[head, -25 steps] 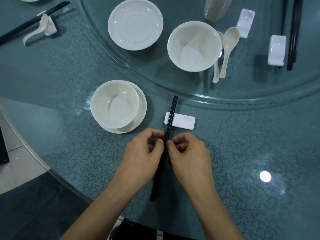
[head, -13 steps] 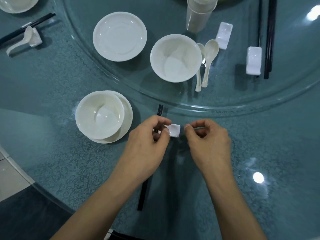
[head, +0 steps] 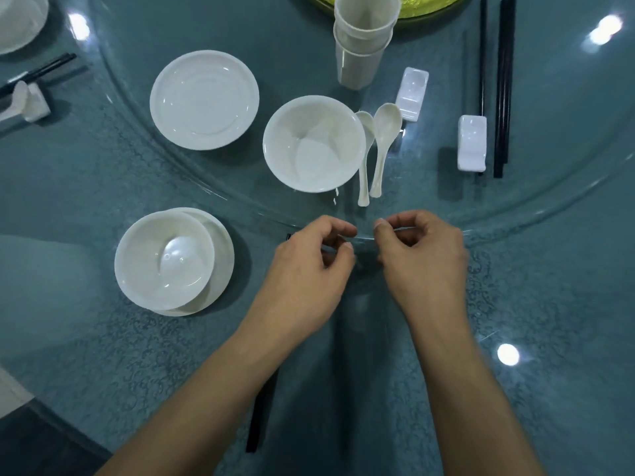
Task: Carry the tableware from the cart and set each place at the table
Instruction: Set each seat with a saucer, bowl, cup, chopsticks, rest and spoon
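The table (head: 549, 304) is covered in patterned teal. A glass turntable (head: 275, 36) is set on it across the top. A bowl (head: 165, 259) on a plate (head: 223, 266) is placed at centre left, black chopsticks (head: 257, 417) at bottom centre, and a spoon (head: 17, 97) with a rest (head: 36, 104) at upper left.

White bowl (head: 165, 261) on plate (head: 223, 266), black chopsticks (head: 257, 426) lying flat beside them, partly hidden
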Available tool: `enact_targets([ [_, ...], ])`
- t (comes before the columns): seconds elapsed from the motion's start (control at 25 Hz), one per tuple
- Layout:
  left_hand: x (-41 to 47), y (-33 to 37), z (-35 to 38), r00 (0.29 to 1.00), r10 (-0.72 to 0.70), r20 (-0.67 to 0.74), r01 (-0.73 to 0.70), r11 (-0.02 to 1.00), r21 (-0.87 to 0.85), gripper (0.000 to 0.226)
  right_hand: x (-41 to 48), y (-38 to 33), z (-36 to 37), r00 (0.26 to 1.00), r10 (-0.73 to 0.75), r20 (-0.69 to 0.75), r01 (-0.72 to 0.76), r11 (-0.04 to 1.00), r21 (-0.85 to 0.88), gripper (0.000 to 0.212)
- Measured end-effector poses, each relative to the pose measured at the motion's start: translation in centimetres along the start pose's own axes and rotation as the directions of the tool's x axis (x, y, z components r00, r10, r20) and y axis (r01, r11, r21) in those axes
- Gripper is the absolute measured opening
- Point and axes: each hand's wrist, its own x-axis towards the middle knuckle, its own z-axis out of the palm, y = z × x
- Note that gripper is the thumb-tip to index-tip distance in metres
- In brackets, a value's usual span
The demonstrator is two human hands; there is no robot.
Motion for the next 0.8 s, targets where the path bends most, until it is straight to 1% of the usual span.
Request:
enact_targets([
  [0.16, 1.0, 0.3, 0.1, 1.0, -0.016, 0.008, 0.016, 1.0, 0.018, 0.016, 1.5, -1.0, 0.1, 1.0, -0.011, -0.01, 0.011, 0.999, -0.033, 0.012],
  [0.4, 2.1, 0.8, 0.0, 0.999, -0.033, 0.009, 0.033, 0.999, -0.009, 0.017, 3.9, -2.2, 1.0, 0.999, -0.043, -0.03, 0.042, 0.998, -0.049, 0.012],
  [0.64, 2.6, 1.5, 0.5, 0.999, -0.046, 0.006, 0.046, 0.998, -0.042, 0.018, 5.0, -2.4, 1.6, 0.999, -0.047, -0.015, 0.045, 0.995, -0.094, 0.014],
  [0.8, 2.7, 1.3, 0.9, 0.999, -0.04, 0.017, 0.04, 0.999, -0.033, 0.018, 5.3, -2.0, 1.5, 0.998, -0.052, -0.023, 0.05, 0.996, -0.073, 0.013],
])
